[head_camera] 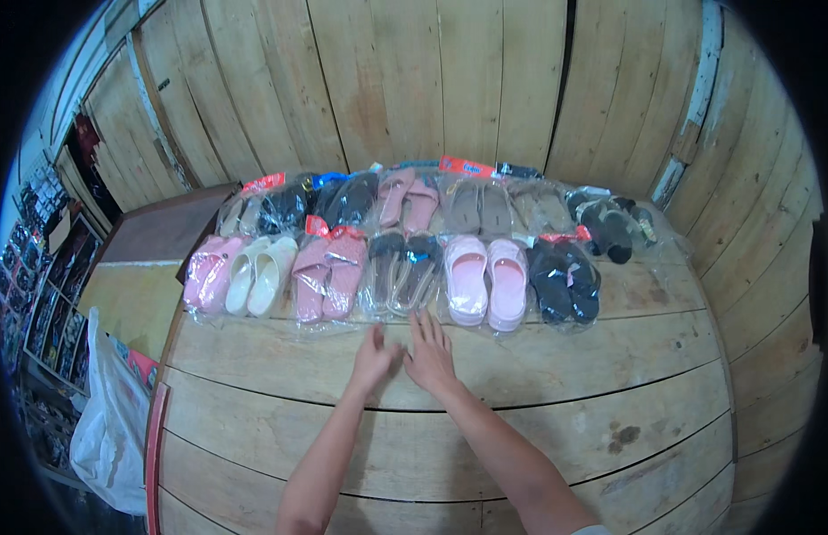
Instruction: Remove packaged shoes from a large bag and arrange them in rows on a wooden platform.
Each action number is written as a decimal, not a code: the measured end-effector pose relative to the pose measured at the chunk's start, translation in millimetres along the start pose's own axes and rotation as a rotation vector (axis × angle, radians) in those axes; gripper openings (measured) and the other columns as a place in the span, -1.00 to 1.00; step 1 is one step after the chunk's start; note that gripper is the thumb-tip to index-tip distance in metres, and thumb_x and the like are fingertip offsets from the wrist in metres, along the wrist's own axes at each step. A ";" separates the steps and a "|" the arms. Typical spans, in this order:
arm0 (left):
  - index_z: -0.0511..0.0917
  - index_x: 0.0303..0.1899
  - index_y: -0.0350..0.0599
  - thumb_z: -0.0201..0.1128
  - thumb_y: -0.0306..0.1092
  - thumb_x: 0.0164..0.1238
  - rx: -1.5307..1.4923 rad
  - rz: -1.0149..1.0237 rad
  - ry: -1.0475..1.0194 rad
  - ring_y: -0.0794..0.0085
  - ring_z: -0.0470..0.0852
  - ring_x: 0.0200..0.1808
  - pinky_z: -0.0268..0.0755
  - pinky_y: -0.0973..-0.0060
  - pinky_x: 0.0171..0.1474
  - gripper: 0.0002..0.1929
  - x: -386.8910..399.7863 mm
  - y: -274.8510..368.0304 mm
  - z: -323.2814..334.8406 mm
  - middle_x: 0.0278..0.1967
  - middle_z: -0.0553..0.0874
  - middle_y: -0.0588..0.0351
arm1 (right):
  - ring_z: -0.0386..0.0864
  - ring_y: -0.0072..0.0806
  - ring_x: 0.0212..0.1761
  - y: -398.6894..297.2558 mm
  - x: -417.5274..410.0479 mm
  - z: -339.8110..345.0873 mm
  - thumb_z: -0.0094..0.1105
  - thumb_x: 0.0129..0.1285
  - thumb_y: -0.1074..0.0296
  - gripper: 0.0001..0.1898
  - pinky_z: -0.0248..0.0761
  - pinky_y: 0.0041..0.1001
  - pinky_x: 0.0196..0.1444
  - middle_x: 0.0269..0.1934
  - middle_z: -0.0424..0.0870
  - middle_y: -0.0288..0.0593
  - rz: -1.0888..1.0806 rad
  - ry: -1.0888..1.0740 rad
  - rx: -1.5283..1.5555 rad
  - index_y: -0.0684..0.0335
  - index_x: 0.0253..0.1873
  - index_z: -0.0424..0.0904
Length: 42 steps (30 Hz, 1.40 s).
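Note:
Both hands are near the middle of a wooden plank platform. My left hand (pixel 376 361) holds nothing, its thumb and fingers apart. My right hand (pixel 430 354) has spread fingertips at the lower edge of the clear-bagged sandals with dark and beige straps (pixel 404 274); whether it touches the plastic I cannot tell. In the same front row lie bagged pink textured slippers (pixel 329 277), white clogs (pixel 261 275), pink slippers (pixel 213 274), pale pink clogs (pixel 486 277) and black flip-flops (pixel 566 281). Behind them lies a second row with pink sandals (pixel 408 199) and grey-brown footwear (pixel 479 206).
Plank walls (pixel 400 87) rise behind and at the right. At the left are a white plastic sack (pixel 110 428), a brown and yellow board surface (pixel 136 291) and racks of small goods (pixel 60 287). A red strip (pixel 156 455) edges the platform (pixel 267 428).

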State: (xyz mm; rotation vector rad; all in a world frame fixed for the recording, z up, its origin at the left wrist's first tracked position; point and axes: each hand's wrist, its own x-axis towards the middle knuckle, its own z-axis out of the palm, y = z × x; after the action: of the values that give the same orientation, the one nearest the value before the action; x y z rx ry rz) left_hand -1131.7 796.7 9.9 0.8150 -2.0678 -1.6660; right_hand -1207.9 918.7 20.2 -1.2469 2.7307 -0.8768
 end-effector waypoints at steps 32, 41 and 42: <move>0.50 0.03 -0.20 0.04 -0.12 0.39 0.403 0.120 -0.831 -0.02 0.62 0.00 0.45 0.27 0.05 -0.63 -663.5 54.9 40.7 -0.10 0.66 -0.25 | 0.64 -0.04 -0.16 -86.7 -924.1 -276.7 0.14 0.16 0.34 -0.79 0.47 -0.24 -0.12 -0.23 0.68 0.10 1.140 0.508 0.139 0.28 -0.16 0.65; 0.48 0.10 -0.19 0.15 -0.05 0.28 0.554 0.268 -1.374 -0.03 0.61 0.06 0.43 0.21 0.11 -0.52 -752.6 62.3 111.0 -0.03 0.65 -0.22 | 0.70 -0.32 -0.40 -165.7 -1137.2 -148.7 0.14 0.21 0.39 -0.73 0.57 -0.43 -0.38 -0.33 0.71 -0.02 1.553 0.872 0.856 0.47 -0.07 0.56; 0.39 0.24 -0.13 0.15 0.00 0.27 0.649 0.235 -1.518 -0.01 0.56 0.14 0.40 0.21 0.14 -0.42 -754.8 41.4 125.7 0.11 0.58 -0.21 | 0.70 -0.31 -0.40 -172.8 -1148.7 -139.9 0.13 0.23 0.40 -0.77 0.57 -0.42 -0.39 -0.32 0.70 0.01 1.729 0.831 0.939 0.45 -0.11 0.57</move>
State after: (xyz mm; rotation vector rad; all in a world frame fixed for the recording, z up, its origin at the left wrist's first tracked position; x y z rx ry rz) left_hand -636.8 1377.9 76.9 -0.9791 -3.4986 -1.5517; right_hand -337.9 1700.1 -18.9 1.5922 1.8125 -1.8248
